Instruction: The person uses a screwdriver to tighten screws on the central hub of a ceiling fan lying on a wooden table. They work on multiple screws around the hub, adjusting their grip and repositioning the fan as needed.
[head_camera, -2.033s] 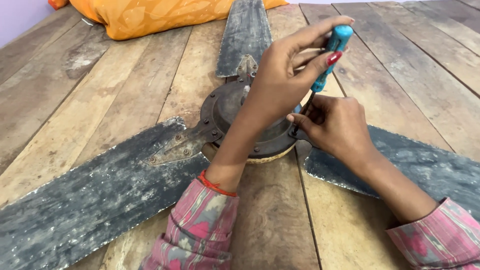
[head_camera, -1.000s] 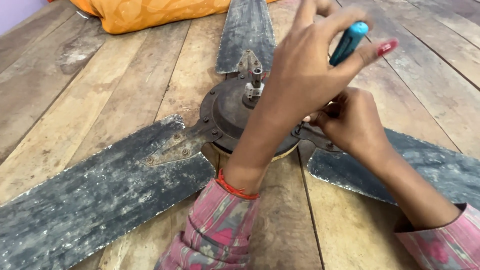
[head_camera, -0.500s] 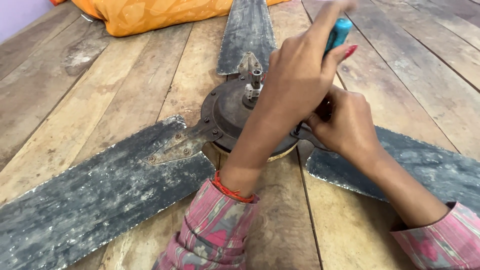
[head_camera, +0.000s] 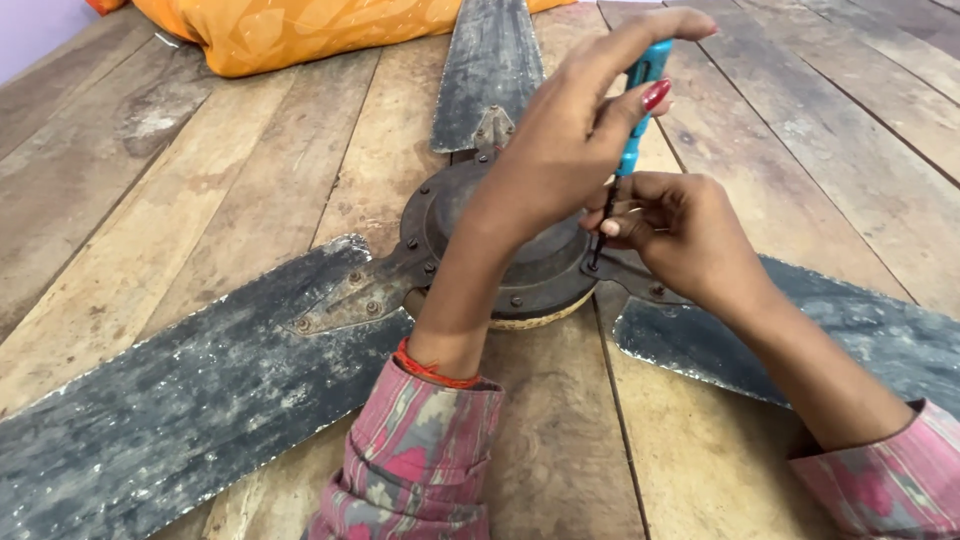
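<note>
Both hands grip one teal screwdriver (head_camera: 640, 95) — left hand (head_camera: 570, 140) pinching handle, right hand (head_camera: 680, 235) pinching shaft.

Worn wooden plank floor (head_camera: 250, 180); orange cushion (head_camera: 300, 30) at far edge; lilac wall (head_camera: 30, 30)

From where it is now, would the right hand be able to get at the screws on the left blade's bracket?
Probably not without shifting. The left forearm crosses the hub between the right hand and those screws, and the right hand is steadying the screwdriver shaft.
</note>
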